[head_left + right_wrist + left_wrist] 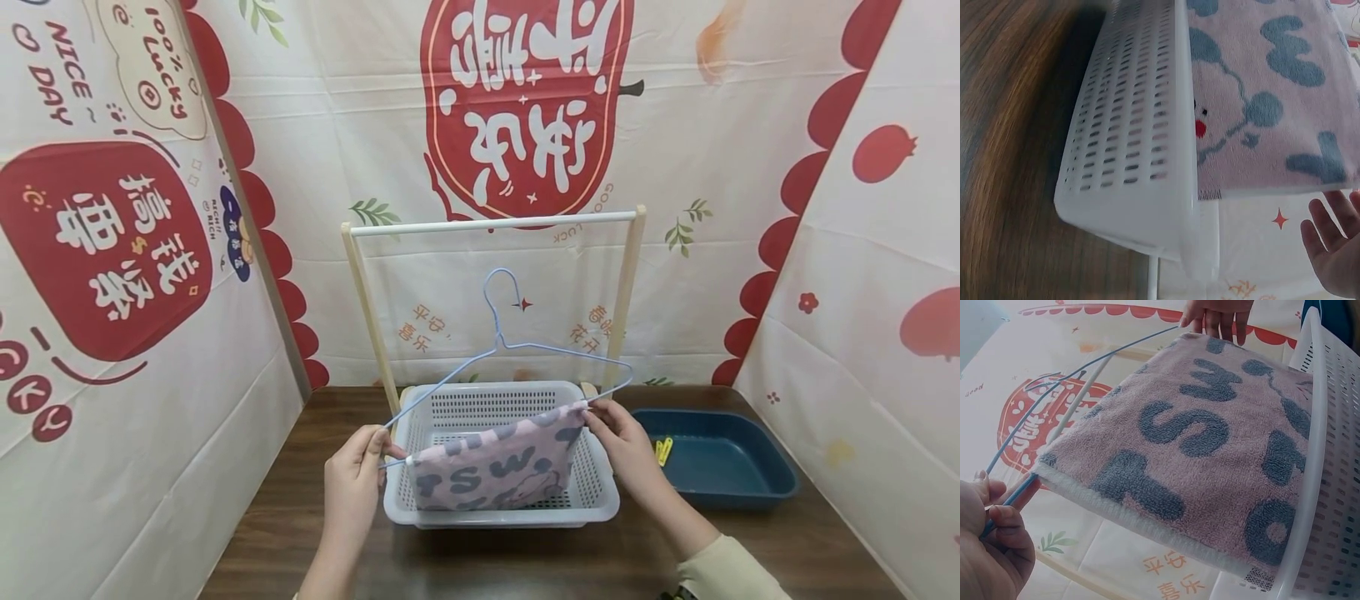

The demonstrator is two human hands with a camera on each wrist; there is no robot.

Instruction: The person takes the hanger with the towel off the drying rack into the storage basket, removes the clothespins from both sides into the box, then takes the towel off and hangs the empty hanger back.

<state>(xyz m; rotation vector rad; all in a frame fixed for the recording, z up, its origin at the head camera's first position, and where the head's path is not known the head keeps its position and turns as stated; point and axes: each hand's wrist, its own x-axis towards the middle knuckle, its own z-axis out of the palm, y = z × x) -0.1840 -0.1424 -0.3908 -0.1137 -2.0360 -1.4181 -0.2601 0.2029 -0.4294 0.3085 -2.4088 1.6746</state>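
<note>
A pink towel [495, 471] with grey-blue letters hangs folded over the lower bar of a blue wire clothes hanger [442, 381]. Its lower part dips inside a white perforated basket [502, 518]. My left hand [358, 467] grips the hanger's left end, just outside the towel's edge; the left wrist view shows fingers [1005, 515] curled around the wire. At the opposite upper corner, my right hand [622, 437] pinches the towel by the hanger's right end. The right wrist view shows some of that hand's fingers [1329, 228] under the towel's edge, but its thumb is out of sight.
Behind the basket stands a rack with wooden posts [626, 292] and a white rail [495, 223]. A dark blue tray [738, 496] to the right holds yellow clips [663, 451]. Printed cloth walls [337, 125] surround the brown wooden table [300, 500].
</note>
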